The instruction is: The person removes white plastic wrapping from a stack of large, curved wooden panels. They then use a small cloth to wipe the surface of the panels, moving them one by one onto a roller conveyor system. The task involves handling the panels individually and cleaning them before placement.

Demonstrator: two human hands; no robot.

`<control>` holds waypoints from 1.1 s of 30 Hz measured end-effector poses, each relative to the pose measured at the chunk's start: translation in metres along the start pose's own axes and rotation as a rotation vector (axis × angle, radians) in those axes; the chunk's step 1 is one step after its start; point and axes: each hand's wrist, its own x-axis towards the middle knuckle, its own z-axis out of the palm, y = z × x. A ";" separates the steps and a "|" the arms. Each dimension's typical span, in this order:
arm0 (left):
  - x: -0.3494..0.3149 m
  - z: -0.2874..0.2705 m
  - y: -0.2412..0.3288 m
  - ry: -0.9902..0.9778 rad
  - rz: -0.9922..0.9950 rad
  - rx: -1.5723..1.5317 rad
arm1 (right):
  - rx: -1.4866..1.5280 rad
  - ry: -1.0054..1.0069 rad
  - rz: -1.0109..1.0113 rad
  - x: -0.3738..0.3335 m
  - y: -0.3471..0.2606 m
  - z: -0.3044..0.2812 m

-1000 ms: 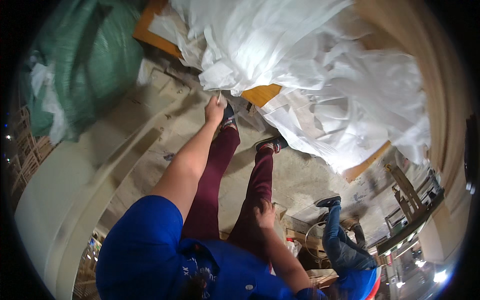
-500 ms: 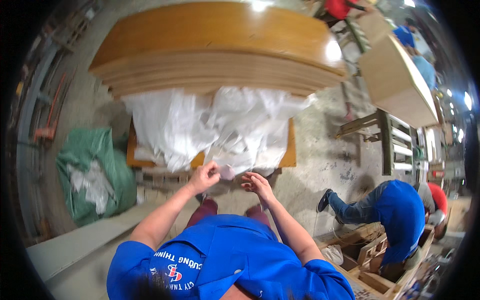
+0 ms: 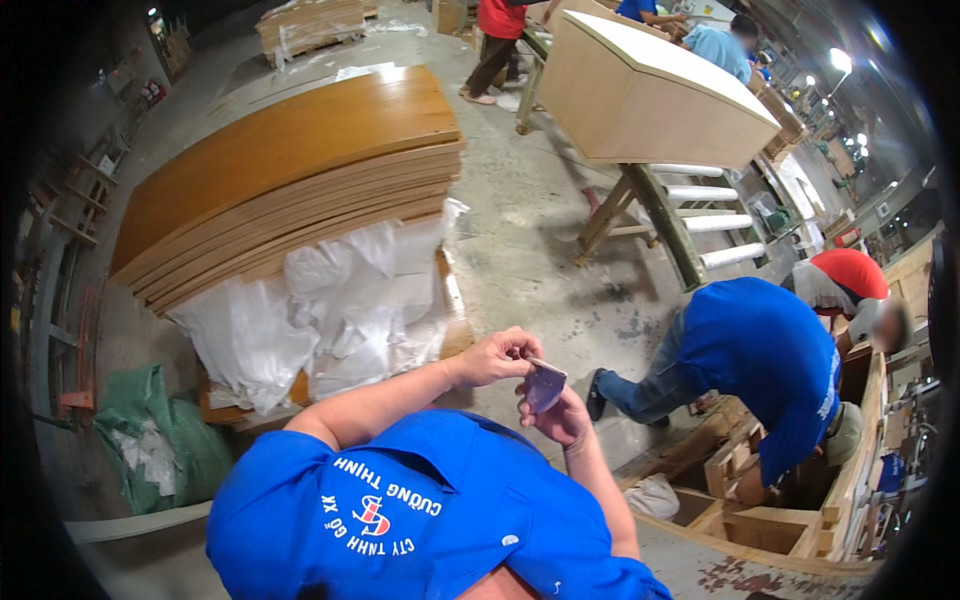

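A small, flat, greyish-purple piece (image 3: 545,388), perhaps a folded sheet of sandpaper, is held up in front of my chest. My left hand (image 3: 494,358) pinches it at its upper edge. From below and to the right, my right hand (image 3: 560,414) has its fingers curled round the piece, partly hidden behind it. To the left of my hands, crumpled white foam sheets (image 3: 365,295) lie on a wooden panel (image 3: 455,310). Beyond them rises a stack of brown wooden panels (image 3: 300,150) with a glossy top.
A green sack (image 3: 190,450) of white scraps stands at the lower left. At the right, a co-worker in blue (image 3: 755,350) bends over a wooden frame (image 3: 760,530). A pale box-shaped cabinet (image 3: 640,110) rests on a roller conveyor (image 3: 705,220) at the far right.
The view has turned to the right, away from the stack. My left hand has brought the greyish-purple piece to my right hand, which was apart from it and now closes on it.
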 end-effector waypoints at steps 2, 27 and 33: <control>0.035 0.010 -0.006 -0.049 -0.012 0.043 | 0.140 -0.058 -0.022 -0.014 -0.017 -0.021; 0.275 -0.408 0.056 1.187 -0.426 1.407 | 0.343 0.136 -0.251 0.218 -0.411 -0.132; 0.240 -0.455 0.012 1.480 -0.784 1.552 | 0.034 -0.018 -0.075 0.423 -0.498 -0.086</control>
